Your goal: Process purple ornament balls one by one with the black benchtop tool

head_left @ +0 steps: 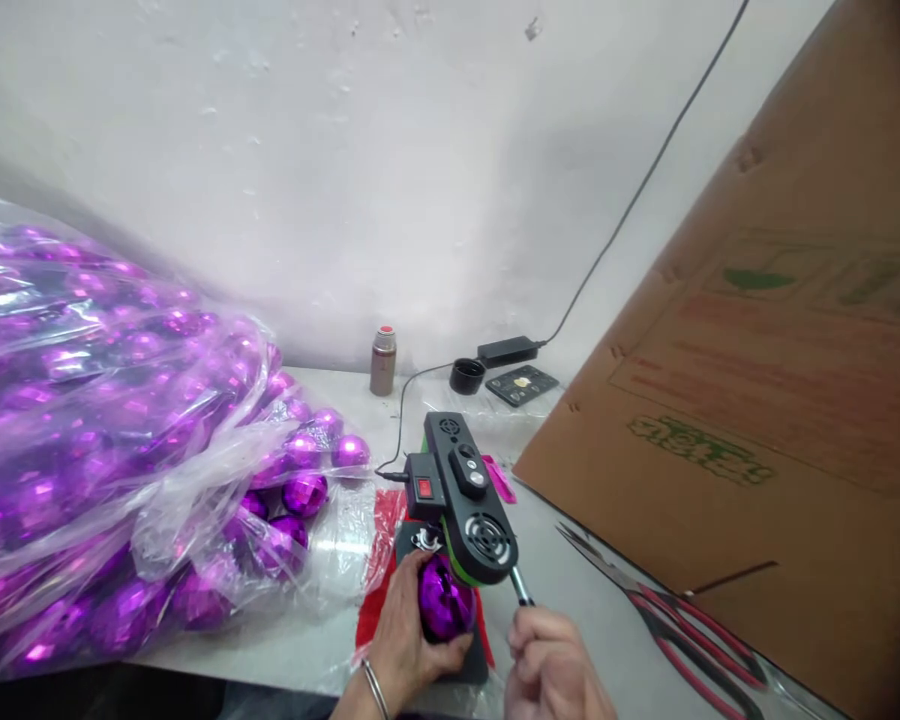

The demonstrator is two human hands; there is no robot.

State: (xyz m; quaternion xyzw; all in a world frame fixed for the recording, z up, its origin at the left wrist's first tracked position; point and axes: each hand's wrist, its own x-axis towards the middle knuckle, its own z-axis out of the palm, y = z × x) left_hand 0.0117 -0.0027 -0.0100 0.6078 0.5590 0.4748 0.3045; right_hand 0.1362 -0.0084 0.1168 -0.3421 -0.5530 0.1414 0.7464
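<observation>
My left hand, with a metal bangle at its wrist, has its fingers around a shiny purple ball ornament. The ball sits under the round front end of a black and green hand-press machine, which has a red power switch on its side. My right hand is wrapped round the metal lever at the machine's right. Beneath the machine's dark base lies a red cloth or plastic sheet. What the machine touches on the ball is hidden.
A big clear plastic bag full of purple balls fills the left. Red-handled scissors lie at right beside a large cardboard box. Behind stand a small bottle, a black cup, a power adapter and a flat black device.
</observation>
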